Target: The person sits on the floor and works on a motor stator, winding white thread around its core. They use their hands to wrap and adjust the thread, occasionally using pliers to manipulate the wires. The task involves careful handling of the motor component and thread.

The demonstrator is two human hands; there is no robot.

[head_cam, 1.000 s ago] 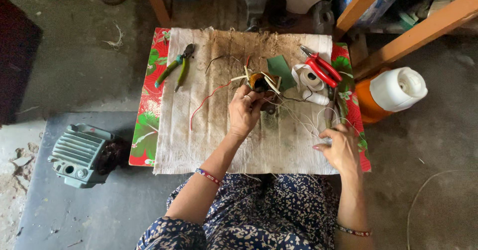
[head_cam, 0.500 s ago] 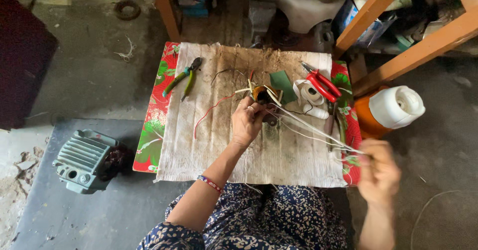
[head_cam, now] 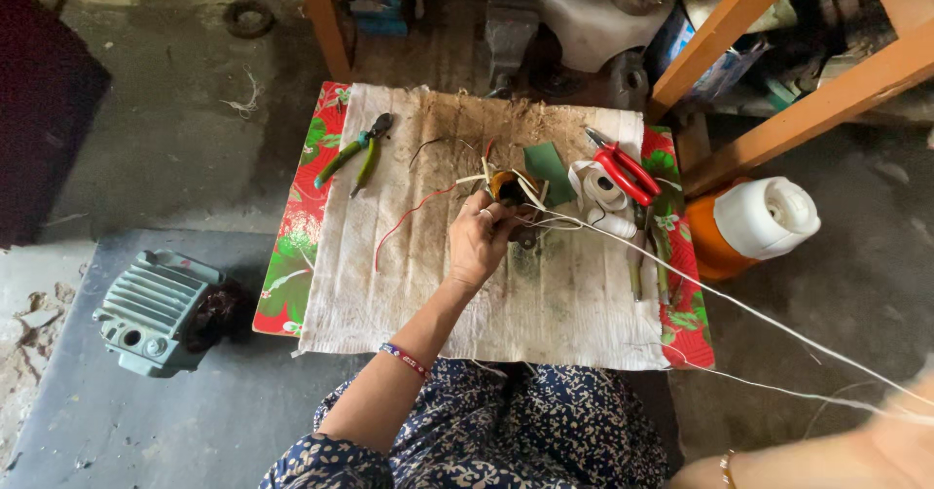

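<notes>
Head view: left hand (head_cam: 479, 241) sits near centre of the counter (head_cam: 467, 294), fingers (head_cam: 489, 218) wrapped tight round a small wound coil (head_cam: 514, 189) with stiff white leads sticking out. Coil is just at 12 o'clock of the hand, resting over the cloth (head_cam: 428, 255) that covers the counter. Two white strings (head_cam: 739, 306) run taut from the coil toward 4 o'clock, out to the right hand (head_cam: 900, 440), which is blurred at the frame's bottom-right edge; can't tell if its fingers are closed on the strings.

Around it: thin red wire (head_cam: 409, 218) at 9 o'clock of the hand, lying loose on the cloth. Green-handled pliers (head_cam: 352, 153) at 10 o'clock, well apart. Green card (head_cam: 547, 163) just beside the coil at 1 o'clock. Red cutters (head_cam: 623, 168) at 2 o'clock, lying over a white tape roll (head_cam: 593, 185).

Off the counter: orange jug w/ white lid (head_cam: 754, 226) on the floor at 3 o'clock; grey motor housing (head_cam: 156, 309) at 8 o'clock on a grey slab (head_cam: 146, 421).
</notes>
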